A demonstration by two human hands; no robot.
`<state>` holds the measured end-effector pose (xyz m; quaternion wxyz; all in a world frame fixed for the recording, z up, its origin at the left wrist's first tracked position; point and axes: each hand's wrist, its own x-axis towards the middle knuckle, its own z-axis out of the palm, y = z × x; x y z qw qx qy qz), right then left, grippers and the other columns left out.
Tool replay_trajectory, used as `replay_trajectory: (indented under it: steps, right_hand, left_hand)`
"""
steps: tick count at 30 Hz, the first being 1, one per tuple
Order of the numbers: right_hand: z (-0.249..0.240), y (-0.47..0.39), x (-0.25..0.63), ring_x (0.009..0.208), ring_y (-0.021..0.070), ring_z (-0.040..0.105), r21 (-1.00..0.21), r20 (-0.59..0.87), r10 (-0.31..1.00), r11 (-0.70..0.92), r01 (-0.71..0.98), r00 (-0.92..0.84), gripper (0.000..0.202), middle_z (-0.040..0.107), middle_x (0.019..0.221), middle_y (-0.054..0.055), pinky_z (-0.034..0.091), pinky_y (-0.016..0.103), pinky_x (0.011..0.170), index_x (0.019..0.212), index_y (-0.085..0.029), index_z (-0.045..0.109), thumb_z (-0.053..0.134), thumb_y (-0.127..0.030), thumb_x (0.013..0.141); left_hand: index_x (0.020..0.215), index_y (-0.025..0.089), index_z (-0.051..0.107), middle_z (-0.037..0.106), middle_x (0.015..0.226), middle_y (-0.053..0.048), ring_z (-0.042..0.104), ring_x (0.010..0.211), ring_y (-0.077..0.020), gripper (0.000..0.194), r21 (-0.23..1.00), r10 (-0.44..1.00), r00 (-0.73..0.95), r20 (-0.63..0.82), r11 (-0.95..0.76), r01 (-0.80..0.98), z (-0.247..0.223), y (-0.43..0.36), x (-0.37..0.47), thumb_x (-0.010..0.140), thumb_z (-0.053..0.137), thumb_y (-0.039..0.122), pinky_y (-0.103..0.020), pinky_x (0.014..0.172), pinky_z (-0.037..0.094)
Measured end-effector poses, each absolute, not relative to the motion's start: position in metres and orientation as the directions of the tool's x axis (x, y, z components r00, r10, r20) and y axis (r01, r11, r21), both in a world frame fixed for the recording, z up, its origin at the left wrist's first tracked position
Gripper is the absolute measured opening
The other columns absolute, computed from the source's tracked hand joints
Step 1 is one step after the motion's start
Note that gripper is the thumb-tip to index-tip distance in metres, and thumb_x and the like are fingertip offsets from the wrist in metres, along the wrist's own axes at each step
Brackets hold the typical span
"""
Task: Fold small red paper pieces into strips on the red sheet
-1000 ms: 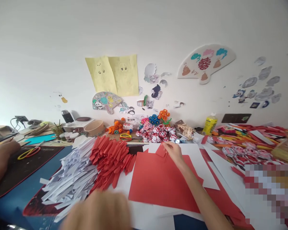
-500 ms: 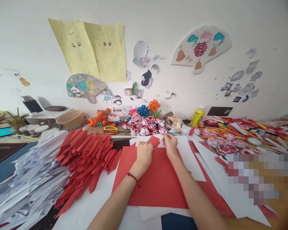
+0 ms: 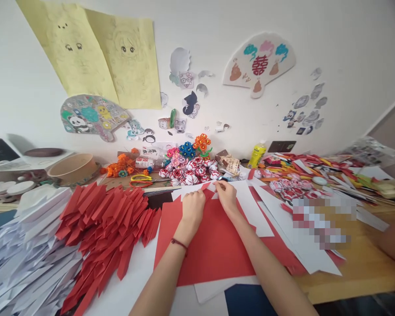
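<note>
A large red paper sheet (image 3: pixel 217 245) lies on white sheets in front of me. Near its top edge, my left hand (image 3: pixel 193 208) is closed on a small folded red paper strip (image 3: pixel 206 190), which sticks out to the right of the fingers. My right hand (image 3: pixel 226 195) is just to the right, its fingertips pinched together; what they hold, if anything, is too small to tell. A big pile of folded red strips (image 3: pixel 108 219) is left of the sheet, beside a pile of folded white strips (image 3: pixel 36 254).
Red-and-white paper flowers (image 3: pixel 191 172), yellow-handled scissors (image 3: pixel 141 179) and a yellow bottle (image 3: pixel 257 154) stand or lie along the wall. Loose white sheets (image 3: pixel 289 232) and colourful strips (image 3: pixel 303 164) cover the right side. A round basin (image 3: pixel 73 167) is at the back left.
The view has turned to the right, showing more of the wooden table and a person's arm at the right edge. Both hands stay near the sheet's top edge.
</note>
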<state>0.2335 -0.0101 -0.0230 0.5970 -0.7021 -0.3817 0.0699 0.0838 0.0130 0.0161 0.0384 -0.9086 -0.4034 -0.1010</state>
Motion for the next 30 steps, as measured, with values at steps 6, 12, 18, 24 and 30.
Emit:
replay_trajectory:
  steps: [6,12,18,24,30]
  right_hand:
    - [-0.031,-0.005,0.233,0.07,0.0208,0.064,-0.86,0.405,0.609,0.001,0.511,0.682,0.028,0.071,0.074,0.005,0.047,0.029,0.07,0.083,-0.02,0.071,0.051,-0.039,0.082]
    - [-0.031,-0.001,0.23,0.071,0.0201,0.062,-0.84,0.4,0.634,-0.034,0.541,0.662,0.023,0.07,0.077,0.004,0.046,0.029,0.071,0.086,-0.021,0.07,0.049,-0.031,0.083]
    - [-0.023,-0.003,0.224,0.075,0.0201,0.061,-0.916,0.316,0.593,-0.014,0.402,0.74,0.032,0.067,0.082,0.002,0.046,0.03,0.075,0.106,-0.023,0.063,0.044,-0.021,0.081]
    - [-0.01,-0.006,0.22,0.076,0.0204,0.061,-0.957,0.239,0.597,0.011,0.291,0.766,0.036,0.065,0.088,0.003,0.047,0.031,0.075,0.115,-0.023,0.054,0.048,-0.022,0.08]
    - [-0.008,-0.004,0.205,0.073,0.0192,0.063,-0.989,0.146,0.697,0.111,0.096,0.702,0.037,0.066,0.09,0.003,0.051,0.03,0.066,0.117,-0.022,0.056,0.052,-0.027,0.081]
  left_hand:
    - [0.097,0.007,0.063,0.069,0.089,-0.018,0.068,0.093,-0.0267,0.025,0.002,0.687,0.701,0.193,-0.715,0.699,0.017,0.013,0.085,0.088,0.04,0.002,-0.034,0.079,0.05]
    - [0.095,0.01,0.065,0.068,0.091,-0.018,0.067,0.09,-0.0298,0.029,-0.044,0.668,0.715,0.208,-0.724,0.689,0.008,0.006,0.085,0.09,0.037,0.005,-0.037,0.075,0.049]
    - [0.098,0.009,0.064,0.067,0.09,-0.019,0.066,0.091,-0.0304,0.031,-0.085,0.675,0.694,0.252,-0.699,0.711,0.008,0.003,0.084,0.09,0.034,0.006,-0.037,0.076,0.047]
    - [0.104,0.012,0.062,0.069,0.086,-0.015,0.066,0.083,-0.026,0.032,0.044,0.775,0.52,0.359,-0.57,0.82,0.018,0.003,0.076,0.096,0.031,0.018,-0.029,0.069,0.04]
    - [0.104,0.019,0.064,0.073,0.078,-0.007,0.068,0.076,-0.0218,0.033,0.501,0.865,0.254,0.433,-0.465,0.73,0.02,0.01,0.076,0.095,0.037,0.035,-0.026,0.068,0.039]
